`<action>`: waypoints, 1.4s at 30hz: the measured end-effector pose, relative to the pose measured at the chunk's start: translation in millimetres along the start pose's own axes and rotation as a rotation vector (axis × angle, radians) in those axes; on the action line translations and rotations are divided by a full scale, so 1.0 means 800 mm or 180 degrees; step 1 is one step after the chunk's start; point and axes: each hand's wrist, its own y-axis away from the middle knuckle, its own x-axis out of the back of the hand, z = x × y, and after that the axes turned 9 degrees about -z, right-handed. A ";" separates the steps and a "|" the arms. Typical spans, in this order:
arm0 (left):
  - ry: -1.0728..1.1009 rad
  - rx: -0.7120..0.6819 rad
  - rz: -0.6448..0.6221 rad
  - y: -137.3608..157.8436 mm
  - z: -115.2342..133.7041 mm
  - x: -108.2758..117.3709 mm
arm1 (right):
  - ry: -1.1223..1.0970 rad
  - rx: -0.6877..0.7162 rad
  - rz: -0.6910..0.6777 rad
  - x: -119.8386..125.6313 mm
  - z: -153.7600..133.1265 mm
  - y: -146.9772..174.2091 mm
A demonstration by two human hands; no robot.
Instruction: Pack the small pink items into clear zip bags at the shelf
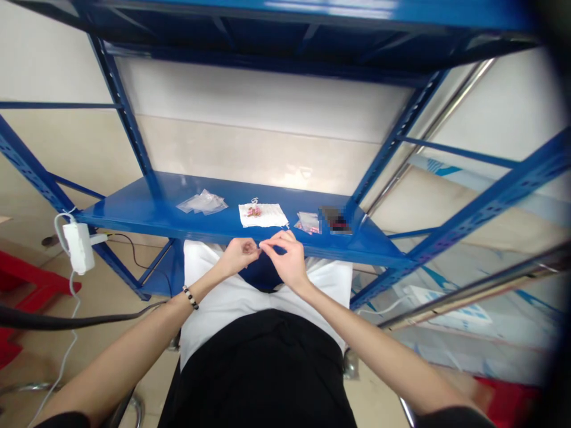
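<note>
My left hand (243, 254) and my right hand (286, 257) meet fingertip to fingertip just in front of the shelf edge, above my lap. Both are closed in a pinch; whatever sits between the fingertips is too small to make out. Beyond them on the blue shelf (160, 208) lies a white cloth (273, 217) bearing a small heap of pink and reddish beads (254, 211). A white loop of string (254, 201) rests at the cloth's back edge. Right of the cloth is a clear bag (307, 222) with pinkish pieces in it.
Several flat clear plastic bags (204, 203) lie on the shelf's left part. A blurred dark item (338, 221) is at the right end. A white power strip (80, 246) hangs at the left post. The upper blue shelf (267, 35) overhangs the work area.
</note>
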 end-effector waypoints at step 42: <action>0.2591 0.0443 -0.0022 0.014 0.020 -0.029 | -0.0106 -0.0436 0.0333 0.017 0.072 -0.003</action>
